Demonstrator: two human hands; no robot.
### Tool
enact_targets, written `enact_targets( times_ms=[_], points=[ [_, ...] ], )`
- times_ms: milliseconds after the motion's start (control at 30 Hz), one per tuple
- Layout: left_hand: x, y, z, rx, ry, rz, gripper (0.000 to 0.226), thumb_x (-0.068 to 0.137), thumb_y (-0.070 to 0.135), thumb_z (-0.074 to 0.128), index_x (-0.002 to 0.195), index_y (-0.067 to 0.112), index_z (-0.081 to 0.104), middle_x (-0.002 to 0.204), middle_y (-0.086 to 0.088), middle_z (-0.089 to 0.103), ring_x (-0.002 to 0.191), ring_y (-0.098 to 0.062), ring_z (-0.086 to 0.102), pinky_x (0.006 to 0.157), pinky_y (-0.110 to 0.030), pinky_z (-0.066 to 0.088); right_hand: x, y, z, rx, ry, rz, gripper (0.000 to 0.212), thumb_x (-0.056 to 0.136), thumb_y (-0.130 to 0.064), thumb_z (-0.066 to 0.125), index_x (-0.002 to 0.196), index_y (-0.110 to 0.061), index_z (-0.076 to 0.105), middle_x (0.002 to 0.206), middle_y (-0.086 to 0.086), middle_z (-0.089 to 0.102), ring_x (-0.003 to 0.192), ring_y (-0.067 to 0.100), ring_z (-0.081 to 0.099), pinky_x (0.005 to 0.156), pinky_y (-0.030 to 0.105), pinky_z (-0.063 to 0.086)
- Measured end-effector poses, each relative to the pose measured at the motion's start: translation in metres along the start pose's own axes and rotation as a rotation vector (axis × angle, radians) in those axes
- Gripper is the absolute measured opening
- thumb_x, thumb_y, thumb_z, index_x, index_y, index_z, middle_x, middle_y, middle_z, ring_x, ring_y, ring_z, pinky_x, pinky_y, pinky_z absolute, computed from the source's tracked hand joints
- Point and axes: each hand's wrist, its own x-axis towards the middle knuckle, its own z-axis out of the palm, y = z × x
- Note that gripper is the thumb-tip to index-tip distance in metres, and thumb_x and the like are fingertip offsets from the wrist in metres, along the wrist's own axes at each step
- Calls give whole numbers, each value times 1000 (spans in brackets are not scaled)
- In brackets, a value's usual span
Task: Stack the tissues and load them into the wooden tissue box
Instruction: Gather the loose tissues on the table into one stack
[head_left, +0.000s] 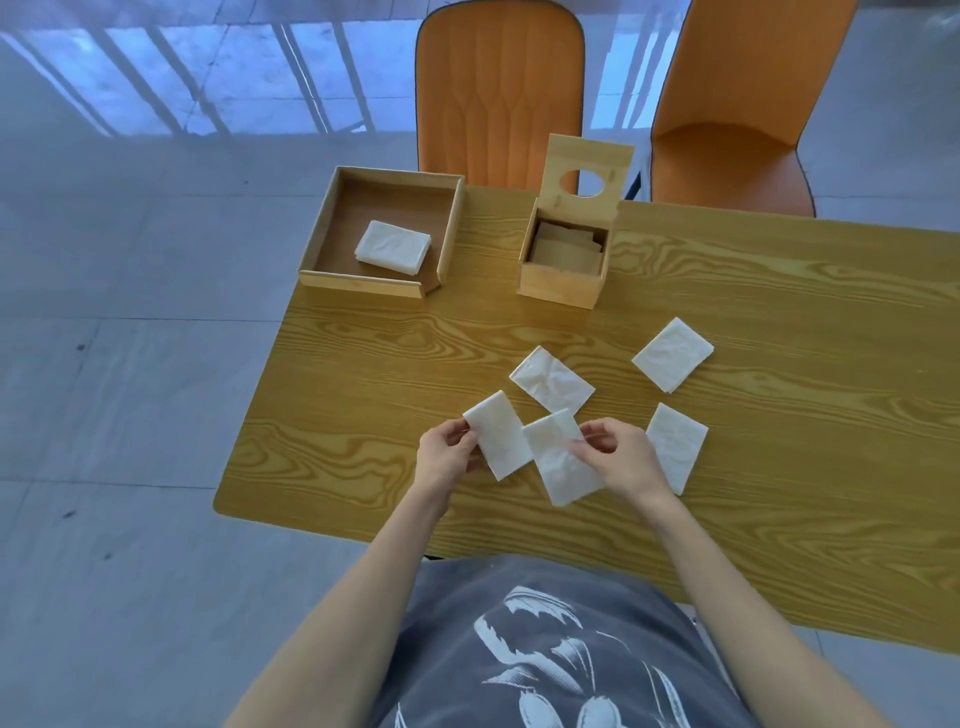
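Stacking barely begun, box lid up

Left hand (448, 451) pinches one folded tissue (497, 435) by its edge; right hand (621, 457) grips a second tissue (561, 457) overlapping it. Three loose tissues (551, 383) lie apart on the table (779, 467), none gathered. Farther off, the wooden tissue box (563, 273) stands open with brownish sheets inside, no white tissues evident. The tray (382, 283) beside it holds a white stack (392, 245).

I read this as a plain indoor room, maybe a canteen or office break area, can't tell which. Wood-grain laminate table (727, 415) w/ two orange padded chairs (498, 93) on the far side. Large pale floor tiles (130, 389), glossy; far left they reflect a barred window or railing, so daylight comes in.
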Motion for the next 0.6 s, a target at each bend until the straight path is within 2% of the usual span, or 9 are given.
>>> enact_targets(
  times_ms=[100,167,267,433,500,600],
  points=[
    [-1,-3,-2,-20,-17,-26,19,97,7,55,113,9,66,98,-11,74,91,-25,73,84,-44,60,9,-12,14,240,-63,46,23,82,-21,79,102,-19,68,102,2,74,96,17,70,85,39,59],
    [-1,-3,-4,-27,-15,-34,18,97,8,56,112,9,67,96,-10,74,90,-25,73,84,-45,60,16,-19,31,257,-78,49,23,82,-20,79,101,-17,69,101,4,74,95,18,71,86,41,59],
    [2,-3,-8,-36,-30,-47,17,97,10,57,111,9,67,95,-10,74,90,-26,73,85,-44,60,25,-26,53,225,-94,24,17,83,-15,78,97,-15,69,98,5,74,94,19,71,84,34,59],
    [7,1,-16,-24,-67,-59,21,98,8,55,116,5,66,99,-11,74,95,-29,72,86,-45,59,35,-30,74,130,-105,13,25,83,-17,79,104,-9,70,97,4,74,90,15,70,70,15,53],
    [9,3,-18,-34,-79,-78,21,98,8,54,114,5,67,99,-12,74,94,-27,72,83,-41,60,37,-32,77,81,-82,10,25,82,-20,79,104,-10,71,95,2,73,88,13,69,71,16,52],
    [10,6,-17,-92,-97,-134,22,95,16,57,109,5,71,96,-12,75,88,-25,72,78,-39,60,38,-30,81,-87,-38,-18,26,82,-28,79,103,-14,73,97,-2,75,90,12,69,81,29,56]
  ],
)
